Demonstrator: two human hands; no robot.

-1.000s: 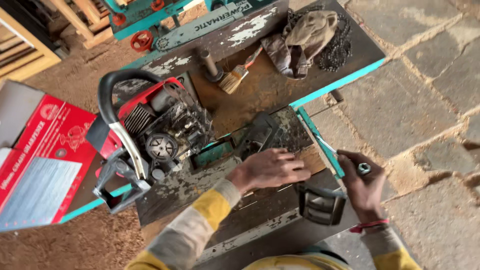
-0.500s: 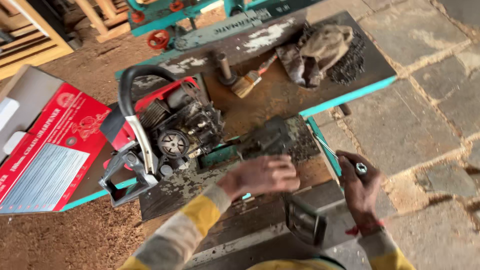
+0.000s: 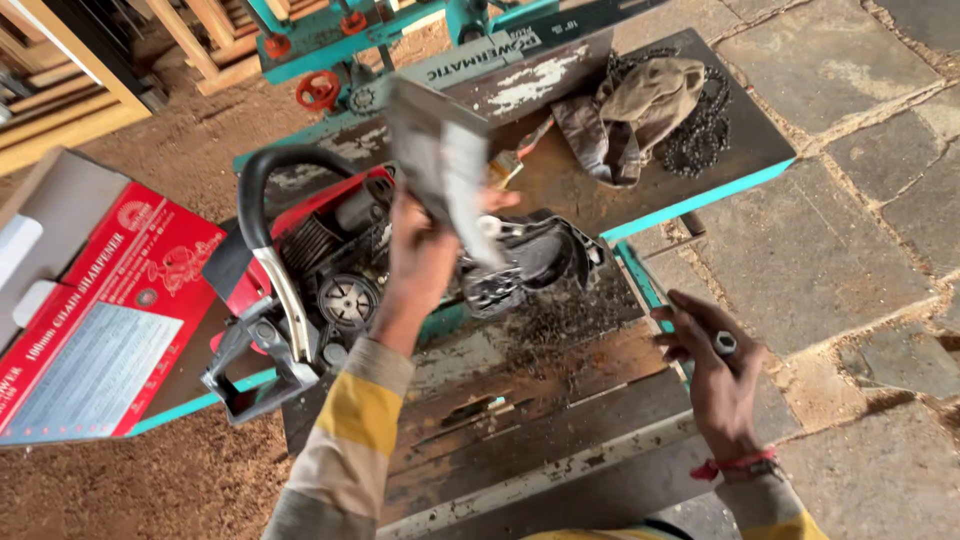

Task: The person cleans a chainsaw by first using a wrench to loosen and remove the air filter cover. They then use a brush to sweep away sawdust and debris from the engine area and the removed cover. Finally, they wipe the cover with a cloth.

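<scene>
My left hand (image 3: 418, 262) is raised over the bench and grips a black chainsaw side cover (image 3: 535, 258) with a grey plate (image 3: 445, 165) sticking up from it. The cover hangs in the air just right of the red and black chainsaw body (image 3: 325, 285), which lies on the wooden bench (image 3: 520, 420). My right hand (image 3: 715, 375) is at the bench's right edge, palm up with loosely curled fingers. A small metal nut (image 3: 724, 343) rests in it.
A red cardboard box (image 3: 105, 320) lies open at the left. A crumpled rag (image 3: 630, 105) and a loose saw chain (image 3: 705, 135) lie at the bench's far right, with a brush (image 3: 508, 168) near them. Sawdust and chips cover the bench; stone paving lies to the right.
My left hand has lifted the side cover off the bench and turned it upright. My right hand has stayed beside the bench with the nut.
</scene>
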